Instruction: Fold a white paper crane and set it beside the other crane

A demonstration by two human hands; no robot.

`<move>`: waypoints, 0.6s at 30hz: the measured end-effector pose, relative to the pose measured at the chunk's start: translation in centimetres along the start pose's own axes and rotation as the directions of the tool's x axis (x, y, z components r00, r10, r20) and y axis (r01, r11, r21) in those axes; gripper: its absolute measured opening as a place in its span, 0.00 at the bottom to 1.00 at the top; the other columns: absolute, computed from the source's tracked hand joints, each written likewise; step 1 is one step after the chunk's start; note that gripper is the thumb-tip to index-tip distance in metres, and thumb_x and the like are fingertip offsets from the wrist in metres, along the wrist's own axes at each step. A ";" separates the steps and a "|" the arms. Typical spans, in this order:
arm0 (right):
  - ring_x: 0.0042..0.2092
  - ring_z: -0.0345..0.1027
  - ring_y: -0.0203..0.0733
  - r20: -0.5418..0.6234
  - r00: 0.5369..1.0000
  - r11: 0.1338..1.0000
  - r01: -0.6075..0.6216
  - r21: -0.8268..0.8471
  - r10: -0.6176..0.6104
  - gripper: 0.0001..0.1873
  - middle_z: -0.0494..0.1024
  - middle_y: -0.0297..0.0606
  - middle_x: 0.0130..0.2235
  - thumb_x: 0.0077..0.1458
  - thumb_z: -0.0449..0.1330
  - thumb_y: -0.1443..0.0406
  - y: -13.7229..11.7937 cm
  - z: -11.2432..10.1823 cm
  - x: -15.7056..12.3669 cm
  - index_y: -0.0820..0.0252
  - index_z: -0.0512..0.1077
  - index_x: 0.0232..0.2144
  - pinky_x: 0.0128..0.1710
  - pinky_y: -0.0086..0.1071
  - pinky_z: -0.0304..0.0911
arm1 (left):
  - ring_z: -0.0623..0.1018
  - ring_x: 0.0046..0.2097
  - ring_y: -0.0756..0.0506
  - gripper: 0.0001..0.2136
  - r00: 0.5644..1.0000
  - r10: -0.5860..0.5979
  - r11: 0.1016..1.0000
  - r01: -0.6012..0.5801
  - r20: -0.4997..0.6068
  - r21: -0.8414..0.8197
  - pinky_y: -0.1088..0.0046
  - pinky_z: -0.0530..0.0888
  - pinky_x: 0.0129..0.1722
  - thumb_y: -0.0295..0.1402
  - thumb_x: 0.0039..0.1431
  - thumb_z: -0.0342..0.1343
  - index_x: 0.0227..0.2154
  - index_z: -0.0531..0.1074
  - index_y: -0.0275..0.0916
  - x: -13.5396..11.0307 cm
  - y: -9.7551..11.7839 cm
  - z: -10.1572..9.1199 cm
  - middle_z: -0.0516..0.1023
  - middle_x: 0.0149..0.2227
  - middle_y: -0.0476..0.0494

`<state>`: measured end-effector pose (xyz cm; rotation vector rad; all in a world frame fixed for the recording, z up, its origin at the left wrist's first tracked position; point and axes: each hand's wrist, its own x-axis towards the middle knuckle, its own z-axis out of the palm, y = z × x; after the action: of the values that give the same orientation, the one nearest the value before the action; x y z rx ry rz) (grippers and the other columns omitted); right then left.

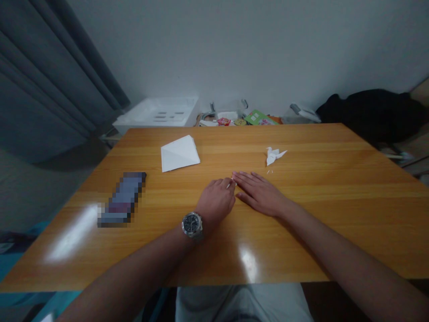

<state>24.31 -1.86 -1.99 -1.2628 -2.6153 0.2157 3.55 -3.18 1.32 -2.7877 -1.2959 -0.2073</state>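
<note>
Fingers curled, my left hand (217, 199) rests at the middle of the table, a watch on its wrist. Small white bits that look like folded paper (229, 184) show at its fingertips, mostly hidden by the hand. My right hand (259, 192) lies flat on the tabletop with fingers stretched out, their tips meeting the left fingertips over the paper. Beyond the right hand stands a white origami crane (274, 155), two tiny white scraps (270, 171) just in front of it. A stack of white paper sheets (180, 154) lies farther back on the left.
A phone (124, 197), blurred by pixels, lies on the left of the wooden table (301, 241). Behind the far edge are a white plastic tray (167, 112), a green booklet (259, 117) and a black cloth-like heap (375, 114). A grey curtain (56, 67) hangs at left.
</note>
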 end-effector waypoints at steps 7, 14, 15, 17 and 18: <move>0.72 0.46 0.48 0.024 1.000 1.000 -0.005 0.001 0.005 0.33 0.52 0.41 0.72 0.70 0.44 0.51 -0.1 -0.2 0.0 0.56 0.50 0.71 0.70 0.52 0.45 | 0.74 0.50 0.40 0.18 1.000 -0.020 1.000 0.020 -0.013 -0.015 0.63 0.73 0.52 0.29 0.66 0.49 0.56 0.67 0.28 0.0 0.3 0.4 0.73 0.53 0.34; 0.72 0.43 0.49 0.026 1.000 1.000 -0.006 -0.002 0.006 0.33 0.51 0.40 0.72 0.70 0.44 0.50 0.0 0.0 0.0 0.55 0.48 0.71 0.70 0.52 0.45 | 0.73 0.52 0.39 0.18 0.999 -0.028 0.998 0.027 -0.018 -0.050 0.62 0.71 0.56 0.30 0.65 0.51 0.55 0.69 0.29 0.1 0.1 0.1 0.74 0.51 0.35; 0.72 0.42 0.48 0.027 1.000 1.000 -0.005 -0.002 0.005 0.33 0.50 0.40 0.72 0.70 0.44 0.50 0.0 0.0 0.0 0.55 0.48 0.71 0.70 0.52 0.44 | 0.73 0.52 0.39 0.18 0.999 -0.032 0.997 0.031 -0.021 -0.071 0.62 0.71 0.56 0.30 0.65 0.51 0.56 0.69 0.29 0.1 0.0 0.0 0.74 0.51 0.35; 0.72 0.43 0.48 0.029 1.000 1.000 -0.003 0.000 0.003 0.33 0.50 0.40 0.72 0.70 0.44 0.50 0.0 0.0 0.0 0.55 0.48 0.71 0.70 0.52 0.44 | 0.73 0.52 0.39 0.18 0.999 -0.032 0.994 0.029 -0.022 -0.108 0.62 0.70 0.57 0.31 0.64 0.52 0.55 0.70 0.30 0.1 -0.1 -0.1 0.74 0.51 0.36; 0.72 0.43 0.48 0.027 1.000 1.000 -0.002 0.004 0.002 0.33 0.50 0.40 0.72 0.70 0.43 0.50 0.0 0.0 0.0 0.55 0.48 0.71 0.70 0.52 0.44 | 0.73 0.52 0.39 0.18 0.999 -0.030 0.993 0.027 -0.021 -0.119 0.62 0.70 0.57 0.31 0.64 0.52 0.55 0.70 0.31 0.0 -0.2 -0.1 0.74 0.51 0.37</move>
<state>24.32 -1.86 -1.95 -1.2700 -2.6345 0.2396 3.39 -3.03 1.46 -2.8562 -1.3627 -0.3265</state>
